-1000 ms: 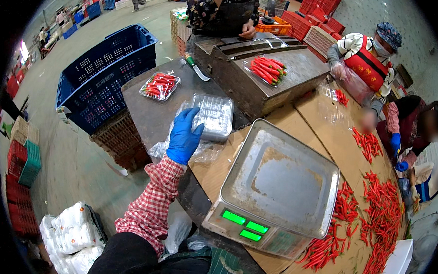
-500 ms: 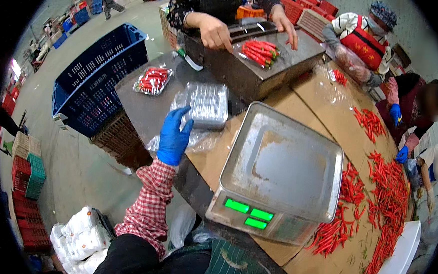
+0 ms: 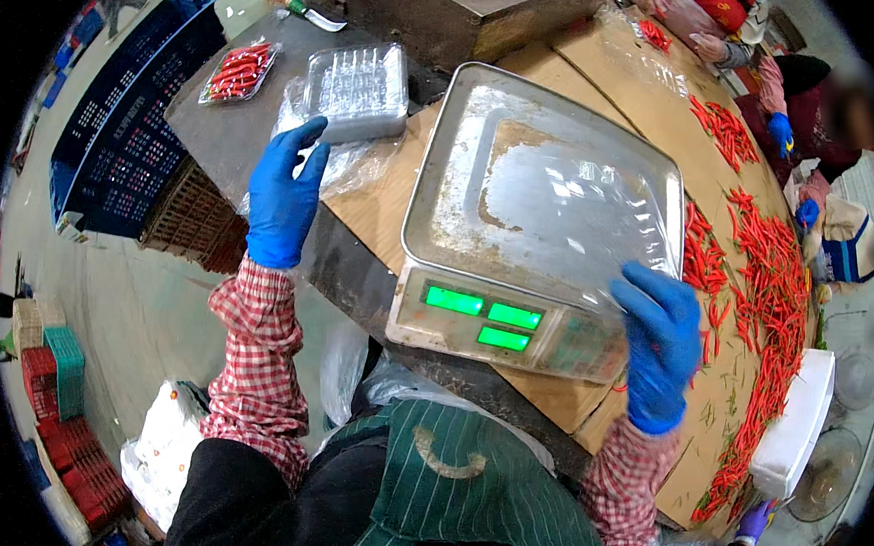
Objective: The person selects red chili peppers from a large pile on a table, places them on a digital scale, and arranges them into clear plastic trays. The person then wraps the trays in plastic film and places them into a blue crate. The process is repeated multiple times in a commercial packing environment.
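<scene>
My left hand (image 3: pixel 285 196), in a blue glove, is open with thumb and fingers apart. Its fingertips are close to a stack of clear plastic trays (image 3: pixel 356 90) lying on crumpled clear wrapping. My right hand (image 3: pixel 656 341), also blue-gloved and slightly blurred, is at the right front corner of the weighing scale (image 3: pixel 547 195). It grips the edge of a see-through plastic tray (image 3: pixel 586 207) that hangs over the scale's metal pan; the tray's outline is faint. A wrapped pack of red chillies (image 3: pixel 240 71) lies on the table left of the stack.
Loose red chillies (image 3: pixel 761 293) spread over the cardboard (image 3: pixel 575 392) on the right, beside a white foam box (image 3: pixel 796 425). A green-handled knife (image 3: pixel 313 12) lies at the back near a raised dark block (image 3: pixel 453 19). A blue crate (image 3: pixel 126 114) stands left. Co-workers' hands (image 3: pixel 781 136) are at right.
My right hand has come into view with the clear tray over the scale. My left hand stays near the stack. The view has tilted down, so the far worker's hands and chilli pack are gone.
</scene>
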A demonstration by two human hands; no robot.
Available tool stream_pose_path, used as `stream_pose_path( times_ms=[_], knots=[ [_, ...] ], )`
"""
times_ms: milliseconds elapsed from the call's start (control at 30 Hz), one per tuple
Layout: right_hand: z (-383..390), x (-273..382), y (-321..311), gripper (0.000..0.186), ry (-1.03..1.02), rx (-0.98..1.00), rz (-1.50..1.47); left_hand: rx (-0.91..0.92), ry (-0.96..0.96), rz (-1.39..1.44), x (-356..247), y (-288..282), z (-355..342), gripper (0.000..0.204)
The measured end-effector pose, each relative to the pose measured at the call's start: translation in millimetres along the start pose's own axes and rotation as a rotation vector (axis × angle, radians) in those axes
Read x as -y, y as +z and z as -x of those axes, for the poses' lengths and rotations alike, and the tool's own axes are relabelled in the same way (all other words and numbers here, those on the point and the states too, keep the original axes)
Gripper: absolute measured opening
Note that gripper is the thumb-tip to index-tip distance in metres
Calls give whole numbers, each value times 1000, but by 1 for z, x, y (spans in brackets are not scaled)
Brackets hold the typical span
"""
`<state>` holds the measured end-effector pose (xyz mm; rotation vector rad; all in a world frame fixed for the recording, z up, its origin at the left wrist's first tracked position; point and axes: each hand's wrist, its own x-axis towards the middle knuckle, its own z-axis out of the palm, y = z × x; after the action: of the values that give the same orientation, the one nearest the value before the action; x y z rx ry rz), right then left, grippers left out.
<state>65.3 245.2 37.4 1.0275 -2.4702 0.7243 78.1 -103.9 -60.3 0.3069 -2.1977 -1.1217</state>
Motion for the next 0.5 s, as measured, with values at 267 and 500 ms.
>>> stream_pose_path(
  times_ms=[267, 500],
  knots=[
    [-10, -21, 44, 29, 49, 179, 54, 51, 16, -33, -19, -9, 13, 26],
    [27, -8, 15, 26, 292, -79, -174, 87, 149, -26, -55, -11, 9, 25]
  ],
)
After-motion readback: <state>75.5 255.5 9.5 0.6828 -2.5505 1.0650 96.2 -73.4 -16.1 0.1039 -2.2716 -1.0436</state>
